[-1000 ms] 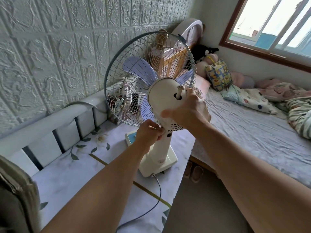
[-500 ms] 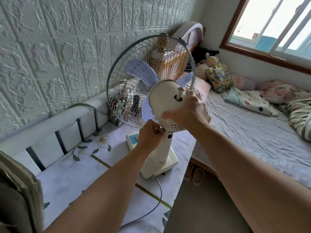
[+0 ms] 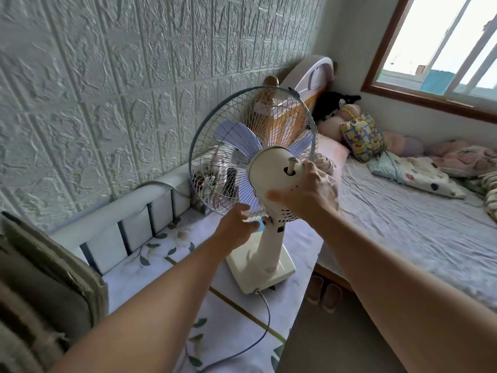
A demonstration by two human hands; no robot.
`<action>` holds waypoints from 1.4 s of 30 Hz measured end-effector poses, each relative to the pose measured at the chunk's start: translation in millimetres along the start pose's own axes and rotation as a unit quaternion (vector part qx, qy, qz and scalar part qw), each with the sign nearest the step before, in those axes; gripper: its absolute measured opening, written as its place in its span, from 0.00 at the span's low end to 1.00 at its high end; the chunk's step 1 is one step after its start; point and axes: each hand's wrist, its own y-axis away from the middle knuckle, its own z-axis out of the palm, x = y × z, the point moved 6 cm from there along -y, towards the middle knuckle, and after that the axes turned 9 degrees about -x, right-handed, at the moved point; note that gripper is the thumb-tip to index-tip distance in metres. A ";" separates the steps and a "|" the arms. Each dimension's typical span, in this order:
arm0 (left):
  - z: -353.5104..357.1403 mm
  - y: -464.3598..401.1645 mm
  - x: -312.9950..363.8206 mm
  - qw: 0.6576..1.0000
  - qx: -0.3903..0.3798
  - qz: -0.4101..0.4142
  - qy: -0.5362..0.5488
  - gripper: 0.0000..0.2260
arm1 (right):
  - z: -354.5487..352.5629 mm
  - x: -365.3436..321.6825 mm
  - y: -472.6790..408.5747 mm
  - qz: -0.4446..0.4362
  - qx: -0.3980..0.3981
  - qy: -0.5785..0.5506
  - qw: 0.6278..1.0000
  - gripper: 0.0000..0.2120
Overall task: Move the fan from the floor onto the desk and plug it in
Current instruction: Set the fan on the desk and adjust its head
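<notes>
A cream desk fan (image 3: 270, 179) with pale blue blades and a wire cage stands upright on the desk (image 3: 231, 327), which has a floral cover. Its square base (image 3: 258, 273) rests near the desk's right edge. My right hand (image 3: 306, 192) grips the back of the motor housing, just below the cream knob. My left hand (image 3: 236, 227) is closed at the neck joint under the cage. The fan's dark cord (image 3: 265, 313) runs from the base toward me across the desk and leaves the view at the bottom. No plug or socket is visible.
A textured white wall (image 3: 107, 90) runs along the left behind a white rail (image 3: 121, 224). A bed (image 3: 416, 238) with pillows and soft toys lies to the right under a window (image 3: 443, 49). Slippers (image 3: 324, 292) sit on the floor by the desk. Small items stand behind the cage.
The fan head has tilted a little further back and to the right in my hands. My left hand has loosened slightly at the neck. The base has stayed in place.
</notes>
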 end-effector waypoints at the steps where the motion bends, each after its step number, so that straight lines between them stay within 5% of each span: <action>1: -1.0 2.4 1.5 1.000 -0.003 0.002 0.000 0.23 | -0.2 0.7 1.3 -0.006 -0.002 -0.009 1.000 0.45; 16: 1.2 34.2 28.7 0.998 0.017 0.012 -0.062 0.26 | -13.8 32.2 35.2 -0.044 -0.031 -0.040 0.998 0.45; 30: 62.2 53.4 34.8 0.981 0.161 -0.072 -0.087 0.25 | -12.0 103.8 -5.0 -0.159 -0.197 -0.080 0.964 0.46; 42: 96.7 34.9 14.2 0.961 0.200 -0.172 -0.087 0.30 | 25.1 141.5 -34.0 -0.168 -0.255 -0.052 0.951 0.47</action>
